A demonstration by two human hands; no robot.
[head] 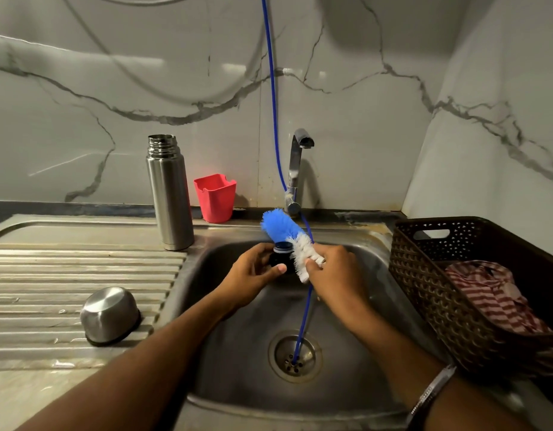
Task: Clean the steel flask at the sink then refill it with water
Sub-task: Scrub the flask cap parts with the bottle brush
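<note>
You're scrubbing the flask's stopper over the sink, flask parked on the side.

Your left hand [253, 272] grips the dark stopper [281, 255] and your right hand [334, 269] holds the blue-and-white bottle brush [286, 237] against it. The steel flask [169, 194] stands open and upright at the sink [356, 244] rim, by a red cup [215, 197]. Can't make out any brand or writing.

Red cup [215, 197], brown basket [424, 275]
</note>
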